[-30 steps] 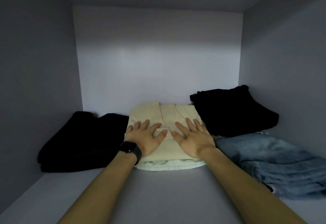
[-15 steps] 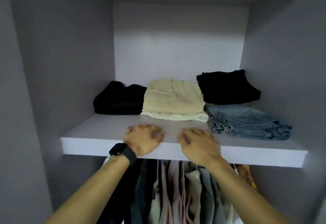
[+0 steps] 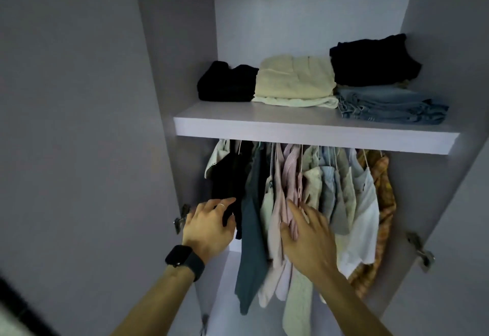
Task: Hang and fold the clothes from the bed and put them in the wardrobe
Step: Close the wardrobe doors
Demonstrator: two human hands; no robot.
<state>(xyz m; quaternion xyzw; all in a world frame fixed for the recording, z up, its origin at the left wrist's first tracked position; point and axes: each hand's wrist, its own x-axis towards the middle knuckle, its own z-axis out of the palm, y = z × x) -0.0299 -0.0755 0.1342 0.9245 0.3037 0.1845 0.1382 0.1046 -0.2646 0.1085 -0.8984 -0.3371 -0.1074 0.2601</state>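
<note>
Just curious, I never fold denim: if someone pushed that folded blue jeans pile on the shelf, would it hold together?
The jeans lie flat in thick layers, so they would likely slide as one block. Their front edges look uneven, so top layers might shift. Lifted by one end, it would likely sag.

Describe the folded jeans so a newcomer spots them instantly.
Find the wardrobe shelf above the hanging clothes. The jeans lie at its right front corner, before a black pile. They alone are blue denim; neighbours are black or cream.

Both the left hand (image 3: 209, 226) and right hand (image 3: 308, 232) have dropped from the shelf (image 3: 304, 132) to the hanging clothes (image 3: 288, 195) at lower centre.
</note>
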